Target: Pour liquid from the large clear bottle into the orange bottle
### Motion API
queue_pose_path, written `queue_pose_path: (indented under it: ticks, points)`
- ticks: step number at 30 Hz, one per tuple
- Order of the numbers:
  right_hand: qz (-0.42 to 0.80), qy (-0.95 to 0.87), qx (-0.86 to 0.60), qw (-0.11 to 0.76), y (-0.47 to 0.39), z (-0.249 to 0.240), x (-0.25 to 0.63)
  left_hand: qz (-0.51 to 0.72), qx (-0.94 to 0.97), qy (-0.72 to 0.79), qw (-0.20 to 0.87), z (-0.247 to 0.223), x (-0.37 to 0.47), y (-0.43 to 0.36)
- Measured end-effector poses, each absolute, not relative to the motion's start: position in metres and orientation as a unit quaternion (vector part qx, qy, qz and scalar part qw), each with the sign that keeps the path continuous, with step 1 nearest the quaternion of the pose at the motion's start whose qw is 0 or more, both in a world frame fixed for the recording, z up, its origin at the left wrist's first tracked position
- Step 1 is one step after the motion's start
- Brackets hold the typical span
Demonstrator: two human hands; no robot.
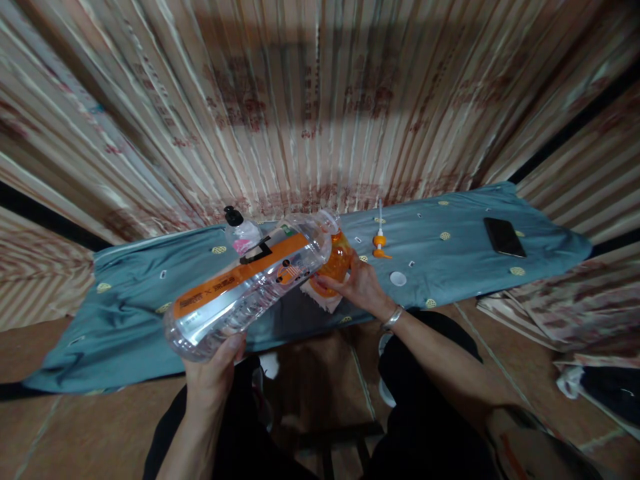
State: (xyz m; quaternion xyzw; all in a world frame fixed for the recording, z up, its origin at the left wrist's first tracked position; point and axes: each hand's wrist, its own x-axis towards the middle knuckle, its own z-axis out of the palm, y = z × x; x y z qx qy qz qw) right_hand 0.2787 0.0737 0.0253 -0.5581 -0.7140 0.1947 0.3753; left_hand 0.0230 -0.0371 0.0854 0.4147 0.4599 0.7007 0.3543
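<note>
A large clear bottle (235, 293) with an orange label is tilted, its mouth up to the right at the top of a smaller orange bottle (340, 257). My left hand (216, 363) grips the large bottle near its base. Around the orange bottle, the fingers of my right hand (361, 285) are wrapped. Beneath the orange bottle lies a pale cloth or tissue (327, 301). Whether liquid passes between the two mouths cannot be made out. Right of them, an orange and white pump head (380, 245) lies near a round white cap (398, 279).
A clear bottle with a black pump top (242, 235) stands behind the large bottle. A dark phone (505, 237) lies at the right of the blue-green cloth surface (135, 300). A striped curtain (310, 100) hangs behind; a shoe (613, 393) is at far right.
</note>
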Motion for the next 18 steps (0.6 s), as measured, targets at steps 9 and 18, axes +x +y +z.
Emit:
queue_pose_path:
  ticks: [9,18]
  points:
    - [0.206,-0.708,-0.563,0.373,0.0738,0.0264,0.2782,0.706,0.424,0.445,0.352,0.0794,0.0199,-0.0376]
    - [0.181,-0.721,-0.562,0.363,0.0739,0.0249,0.2793,0.7,0.413,0.461,0.357,0.0816,0.0203,-0.0392]
